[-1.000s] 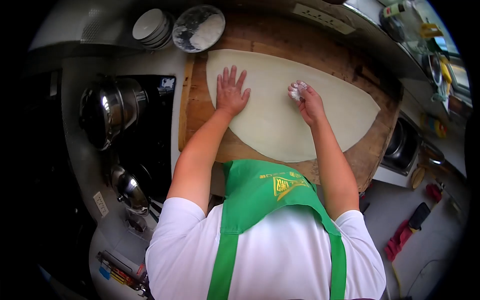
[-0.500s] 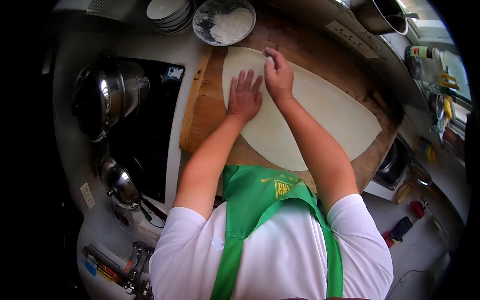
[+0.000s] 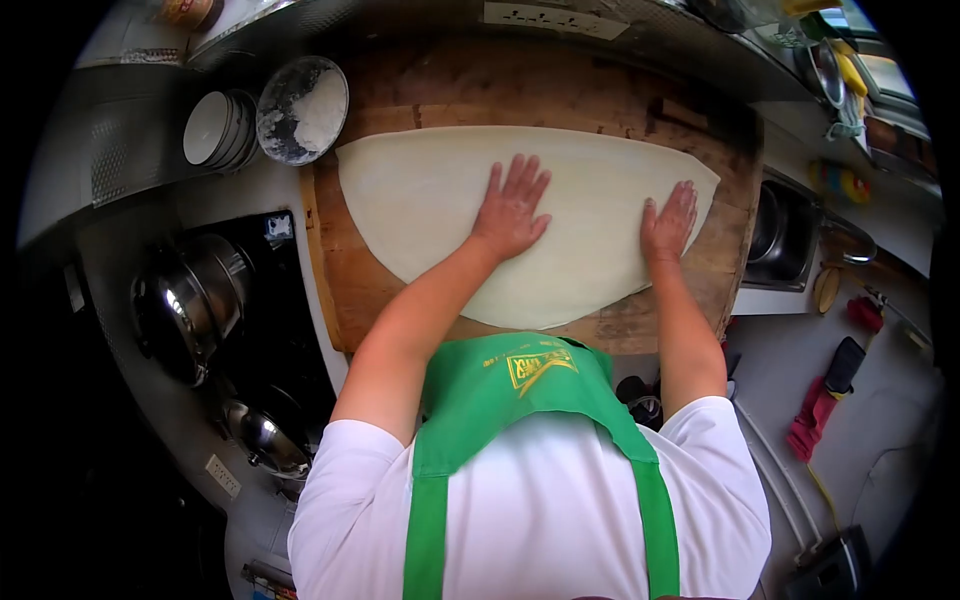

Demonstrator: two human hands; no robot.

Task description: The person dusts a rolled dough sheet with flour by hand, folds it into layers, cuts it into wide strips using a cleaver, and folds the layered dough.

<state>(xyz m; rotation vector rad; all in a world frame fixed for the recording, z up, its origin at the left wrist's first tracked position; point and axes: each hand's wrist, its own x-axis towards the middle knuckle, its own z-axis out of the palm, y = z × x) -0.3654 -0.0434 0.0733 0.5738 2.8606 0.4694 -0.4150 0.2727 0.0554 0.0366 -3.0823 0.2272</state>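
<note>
A large pale half-round sheet of dough (image 3: 430, 200) lies on a wooden board (image 3: 450, 90), its straighter edge at the far side. My left hand (image 3: 512, 210) rests palm down on the middle of the sheet, fingers spread, holding nothing. Near the sheet's right end, my right hand (image 3: 668, 222) lies on the dough with fingers stretched out and thumb apart. Some white powder shows on its fingers.
Beyond the board's far left corner stand a bowl of white flour (image 3: 320, 112) and stacked bowls (image 3: 210, 128). A steel pot (image 3: 190, 300) and a shiny lid (image 3: 265, 435) are at the left. A sink (image 3: 780, 235) lies right of the board.
My right hand, closed near the sheet's far left earlier, has moved to its right end and opened. My left hand has shifted right along the dough. The camera view has turned.
</note>
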